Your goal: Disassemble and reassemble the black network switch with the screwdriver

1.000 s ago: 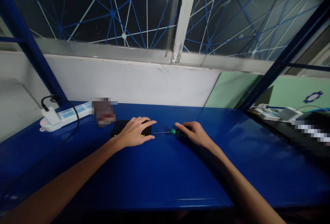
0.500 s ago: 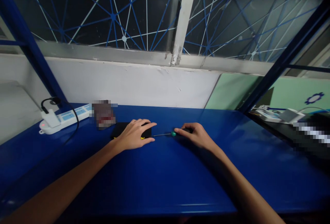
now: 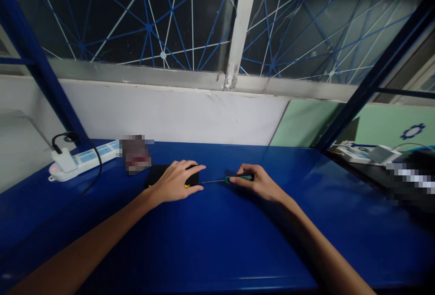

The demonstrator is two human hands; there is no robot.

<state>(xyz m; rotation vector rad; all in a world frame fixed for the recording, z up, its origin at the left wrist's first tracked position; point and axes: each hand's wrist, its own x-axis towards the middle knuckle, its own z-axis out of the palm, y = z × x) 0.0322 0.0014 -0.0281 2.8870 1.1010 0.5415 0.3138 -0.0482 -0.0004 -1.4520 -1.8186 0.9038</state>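
My left hand (image 3: 175, 181) lies across a flat black box (image 3: 154, 176) with yellow bits along its near side. Its fingers and thumb are spread, and the palm covers much of the box. In my right hand (image 3: 260, 181) is a screwdriver (image 3: 239, 178) with a green and black handle, pinched between thumb and fingers. The thin shaft points left, almost level, and its tip reaches the right end of the box. Whether the tip sits in a screw or hole is too small to tell.
A white and blue power strip (image 3: 90, 157) with a plugged-in adapter and black cable stands at the back left. Beside it is a blurred-out packet (image 3: 136, 155). A grey-white device (image 3: 384, 153) and cables are at right. The blue table (image 3: 217, 245) meets a white wall.
My right fingers have shifted on the screwdriver handle, so more of the handle shows. My left hand stays on the box. The whole view has moved slightly.
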